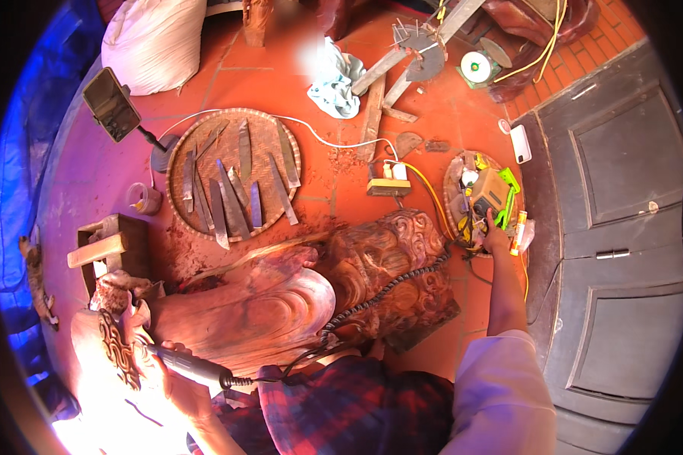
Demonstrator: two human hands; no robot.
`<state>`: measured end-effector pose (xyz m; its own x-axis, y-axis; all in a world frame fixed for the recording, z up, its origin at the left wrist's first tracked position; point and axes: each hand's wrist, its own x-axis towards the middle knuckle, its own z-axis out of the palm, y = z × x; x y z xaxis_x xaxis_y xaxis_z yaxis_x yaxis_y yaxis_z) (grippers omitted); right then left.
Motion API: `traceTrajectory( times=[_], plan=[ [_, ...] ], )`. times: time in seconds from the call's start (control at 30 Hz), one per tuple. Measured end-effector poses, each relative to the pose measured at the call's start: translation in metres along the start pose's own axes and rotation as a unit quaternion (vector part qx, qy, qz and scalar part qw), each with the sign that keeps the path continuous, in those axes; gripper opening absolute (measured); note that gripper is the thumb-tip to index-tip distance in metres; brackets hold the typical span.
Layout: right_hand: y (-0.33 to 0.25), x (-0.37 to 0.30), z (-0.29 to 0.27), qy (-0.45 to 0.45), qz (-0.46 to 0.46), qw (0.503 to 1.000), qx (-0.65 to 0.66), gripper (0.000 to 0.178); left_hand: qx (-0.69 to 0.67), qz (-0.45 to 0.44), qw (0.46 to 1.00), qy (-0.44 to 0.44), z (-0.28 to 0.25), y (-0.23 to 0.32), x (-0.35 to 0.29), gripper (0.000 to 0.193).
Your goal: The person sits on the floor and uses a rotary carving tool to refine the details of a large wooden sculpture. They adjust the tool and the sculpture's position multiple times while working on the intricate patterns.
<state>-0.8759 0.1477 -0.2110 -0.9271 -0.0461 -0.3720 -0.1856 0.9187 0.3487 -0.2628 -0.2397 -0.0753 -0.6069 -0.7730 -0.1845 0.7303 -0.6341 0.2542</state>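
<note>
My left hand (182, 390), partly washed out by bright light, is closed round a black corded handheld tool (193, 368). The tool's front end lies beside a dark scroll-shaped carving (118, 350) at the left end of a large reddish carved wood piece (243, 307). Its cord (387, 288), partly coiled, runs across the wood toward the right. At the right, my right hand (495, 239) reaches to a round basket (451, 178), with a finger stretched toward a tan box-shaped device (491, 188) in it. The other fingers are hard to make out.
A woven tray (269, 125) holds several flat blades. Near it stand a phone-like screen on a stand (111, 105), a plastic cup (143, 199) and a wooden block stool (114, 243). A power strip (388, 186) trails cables. Grey doors (622, 174) border the right.
</note>
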Motion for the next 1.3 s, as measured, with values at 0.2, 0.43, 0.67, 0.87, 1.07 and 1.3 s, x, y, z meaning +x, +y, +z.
traceTrajectory(
  times=[0.2,0.43,0.67,0.87,1.07,1.3],
  plan=[
    [-0.012,0.003,-0.014,-0.037,-0.011,0.994,-0.105,0.101,0.016,0.019,0.998,0.052,0.002,-0.006,-0.004,0.035],
    [-0.083,-0.071,-0.142,0.194,-0.103,0.975,-0.018,0.031,0.106,0.079,0.991,0.036,0.001,-0.005,-0.017,0.04],
    [-0.243,-0.338,-0.265,0.002,-0.73,0.575,0.369,0.041,0.232,0.132,0.96,0.08,0.057,-0.031,0.001,0.045],
    [-0.247,-0.377,-0.291,-0.021,-0.794,0.542,0.276,0.061,0.356,0.161,0.92,-0.031,0.134,-0.083,0.038,0.041],
    [-0.197,-0.339,-0.3,0.054,-0.685,0.662,0.299,0.038,0.502,0.094,0.852,-0.112,0.16,-0.087,0.038,0.046],
    [-0.051,-0.242,-0.347,0.535,-0.316,0.775,0.111,0.035,0.561,0.155,0.813,0.017,0.109,-0.035,0.004,0.052]
  ],
)
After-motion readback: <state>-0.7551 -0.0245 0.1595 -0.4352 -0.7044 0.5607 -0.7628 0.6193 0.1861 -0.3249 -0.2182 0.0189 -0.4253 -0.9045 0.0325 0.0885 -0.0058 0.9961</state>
